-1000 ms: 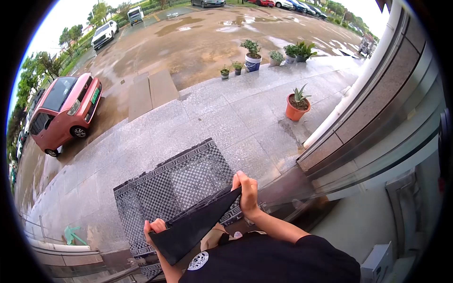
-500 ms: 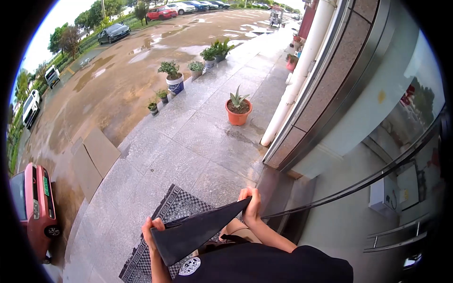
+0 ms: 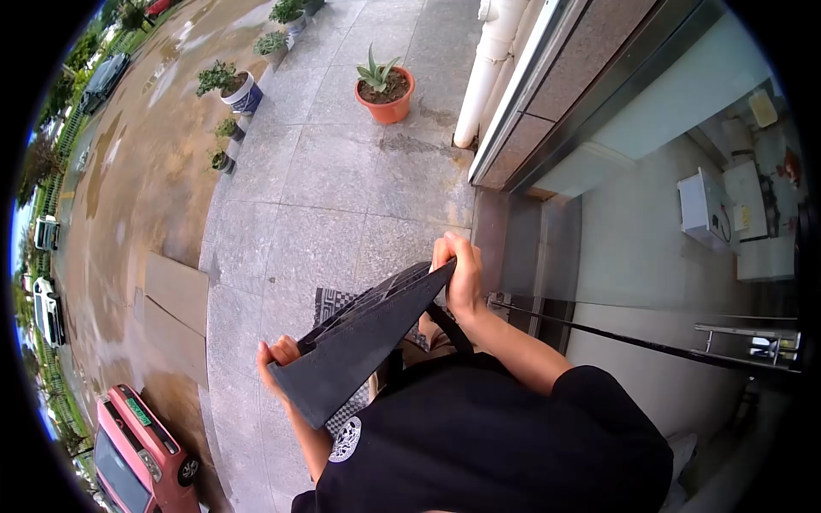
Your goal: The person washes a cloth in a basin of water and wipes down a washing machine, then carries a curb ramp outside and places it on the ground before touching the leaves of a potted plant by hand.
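A black bag point(image 3: 363, 346) is stretched between my two hands in front of my shirt, its upper edge slanting up to the right. My left hand point(image 3: 280, 352) has its fingers closed round the lower left corner. At the raised right end, my right hand point(image 3: 462, 272) grips the other corner, thumb and fingers pressed together. Along the top, two layers of the bag stand slightly apart. A dark strap point(image 3: 451, 332) hangs below my right hand. Part of a black and grey patterned mat point(image 3: 332, 301) shows beneath, mostly hidden by the bag.
A potted aloe point(image 3: 385, 92) stands ahead on the paving point(image 3: 329, 179). To the right are a white pipe point(image 3: 486, 85) and a glass door point(image 3: 633, 282). Several potted plants line the left edge, where boards point(image 3: 175, 299) slope down. A pink car point(image 3: 141, 453) is parked below.
My view has tilted down and turned, so the aloe and boards appear shifted. Both hands sit higher in view, still holding the bag, whose top layers now show more separation.
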A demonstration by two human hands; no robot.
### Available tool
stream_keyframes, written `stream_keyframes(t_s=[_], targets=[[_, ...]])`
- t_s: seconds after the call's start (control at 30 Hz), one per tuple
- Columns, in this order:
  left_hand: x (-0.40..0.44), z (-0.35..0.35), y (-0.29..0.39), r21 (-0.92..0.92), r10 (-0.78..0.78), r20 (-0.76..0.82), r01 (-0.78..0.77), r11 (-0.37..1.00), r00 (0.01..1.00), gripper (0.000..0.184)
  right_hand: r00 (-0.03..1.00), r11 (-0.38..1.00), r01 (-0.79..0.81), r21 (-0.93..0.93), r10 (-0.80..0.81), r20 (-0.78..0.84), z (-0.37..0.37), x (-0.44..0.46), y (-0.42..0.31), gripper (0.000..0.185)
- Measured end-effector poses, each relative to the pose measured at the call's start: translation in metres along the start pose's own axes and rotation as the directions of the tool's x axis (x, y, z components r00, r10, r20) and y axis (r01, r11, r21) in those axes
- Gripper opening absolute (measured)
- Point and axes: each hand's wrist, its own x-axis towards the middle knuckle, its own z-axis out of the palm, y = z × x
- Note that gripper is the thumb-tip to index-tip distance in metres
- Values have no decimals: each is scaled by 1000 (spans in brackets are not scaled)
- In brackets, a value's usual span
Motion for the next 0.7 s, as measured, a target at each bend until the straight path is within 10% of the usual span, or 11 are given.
stream_keyframes(t_s=[0.7], targets=[[233, 162, -142, 157, -383, 198, 356, 921, 902, 53, 899, 973, 214, 83, -163, -407, -84, 235, -17, 50]])
